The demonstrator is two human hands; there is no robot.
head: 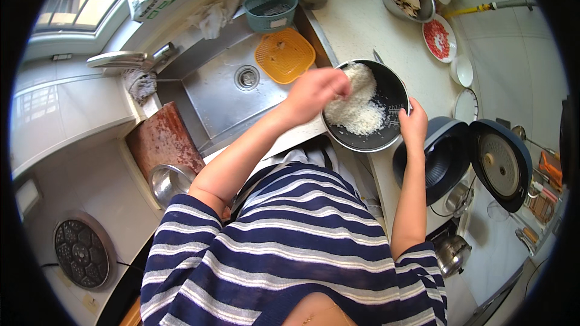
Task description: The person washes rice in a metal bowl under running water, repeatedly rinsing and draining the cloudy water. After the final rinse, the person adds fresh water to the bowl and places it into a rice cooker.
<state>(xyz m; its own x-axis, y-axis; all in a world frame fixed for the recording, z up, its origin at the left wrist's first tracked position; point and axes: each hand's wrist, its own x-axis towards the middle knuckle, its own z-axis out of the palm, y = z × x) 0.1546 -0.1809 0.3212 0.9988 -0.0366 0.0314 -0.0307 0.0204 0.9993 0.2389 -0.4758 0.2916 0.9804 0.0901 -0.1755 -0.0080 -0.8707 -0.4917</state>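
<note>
A dark rice cooker inner pot (392,83) sits tilted near the corner of the counter, with white rice grains (360,111) heaped along its left side. My right hand (414,124) grips the pot's right rim, thumb inside by the level marks. Over the rice, at the pot's left rim, is my left hand (319,93); it is blurred, its fingers look curled, and whether they hold grains is hidden. To the right stands an open rice cooker (435,163) with its lid (500,165) swung back.
Left of the pot lies a steel sink (213,95) with an orange plastic basket (290,56) in it. A knife tip (378,56) shows behind the pot. Along the wall stand a metal bowl of meat pieces (410,2), a plate of red bits (438,40) and a white bowl (461,71).
</note>
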